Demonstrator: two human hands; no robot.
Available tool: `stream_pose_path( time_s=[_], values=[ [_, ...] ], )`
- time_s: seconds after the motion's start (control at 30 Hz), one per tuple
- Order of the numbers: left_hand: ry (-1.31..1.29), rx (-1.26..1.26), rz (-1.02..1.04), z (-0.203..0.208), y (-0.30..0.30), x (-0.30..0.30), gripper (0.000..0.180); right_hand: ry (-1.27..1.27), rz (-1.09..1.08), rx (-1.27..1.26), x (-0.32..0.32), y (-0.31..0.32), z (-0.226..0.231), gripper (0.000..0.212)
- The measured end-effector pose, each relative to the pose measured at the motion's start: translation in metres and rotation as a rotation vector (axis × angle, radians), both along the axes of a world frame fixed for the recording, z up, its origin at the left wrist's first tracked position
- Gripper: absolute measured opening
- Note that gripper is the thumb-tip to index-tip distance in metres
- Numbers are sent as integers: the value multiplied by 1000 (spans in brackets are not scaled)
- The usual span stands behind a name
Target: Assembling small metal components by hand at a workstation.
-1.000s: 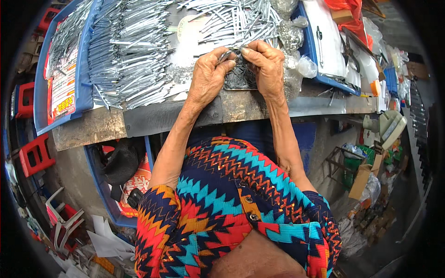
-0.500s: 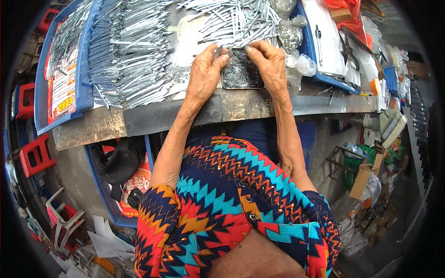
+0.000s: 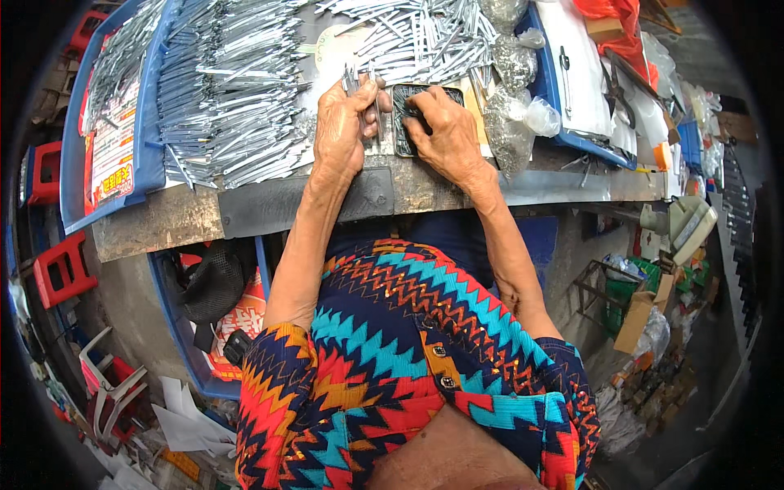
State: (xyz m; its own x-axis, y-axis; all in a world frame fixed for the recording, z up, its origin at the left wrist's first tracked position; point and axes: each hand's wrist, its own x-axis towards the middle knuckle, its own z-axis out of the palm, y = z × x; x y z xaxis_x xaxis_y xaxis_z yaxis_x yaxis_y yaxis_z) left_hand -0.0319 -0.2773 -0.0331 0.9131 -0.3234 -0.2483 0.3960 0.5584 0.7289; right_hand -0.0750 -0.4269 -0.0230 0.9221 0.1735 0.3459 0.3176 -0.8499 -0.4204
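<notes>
Left hand (image 3: 341, 122): slim metal strips (image 3: 351, 80) gripped, tips far, apparently to keep them bunched | Right hand (image 3: 447, 137): fingers curled over small dark metal pieces (image 3: 403, 113); whether any is pinched cannot be told | Black-rimmed tray (image 3: 395, 131): placed near, presumably for easy reach; strip pile (image 3: 416, 41) left far

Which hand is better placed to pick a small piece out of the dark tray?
The right hand, most likely: it is over the dark tray, while the left hand is to the tray's left, holding slim metal strips.
</notes>
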Motion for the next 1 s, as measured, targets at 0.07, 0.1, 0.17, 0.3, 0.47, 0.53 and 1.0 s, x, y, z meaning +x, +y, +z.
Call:
stream_pose_path(
  time_s=[0.07,0.1,0.17,0.3,0.47,0.53,1.0],
  values=[
    [19,7,3,1,0,0,14,-9,-10,-24,0,-1,-2,15],
    [18,6,3,-1,1,1,14,-19,-20,-47,1,-2,-3,13],
    [40,-28,-42,-5,4,4,15,-24,-23,-70,1,-1,-3,13],
    [61,-88,-11,-7,0,5,17,-44,-32,-67,0,0,-2,13],
    [3,-10,-12,1,1,10,14,-39,-53,-13,-2,-4,-3,11],
    [-23,88,-15,4,2,17,13,-38,-66,16,-3,-6,-1,10],
    [-851,1437,-90,10,-39,41,28,-32,-109,248,-10,-18,6,9]
  ],
)
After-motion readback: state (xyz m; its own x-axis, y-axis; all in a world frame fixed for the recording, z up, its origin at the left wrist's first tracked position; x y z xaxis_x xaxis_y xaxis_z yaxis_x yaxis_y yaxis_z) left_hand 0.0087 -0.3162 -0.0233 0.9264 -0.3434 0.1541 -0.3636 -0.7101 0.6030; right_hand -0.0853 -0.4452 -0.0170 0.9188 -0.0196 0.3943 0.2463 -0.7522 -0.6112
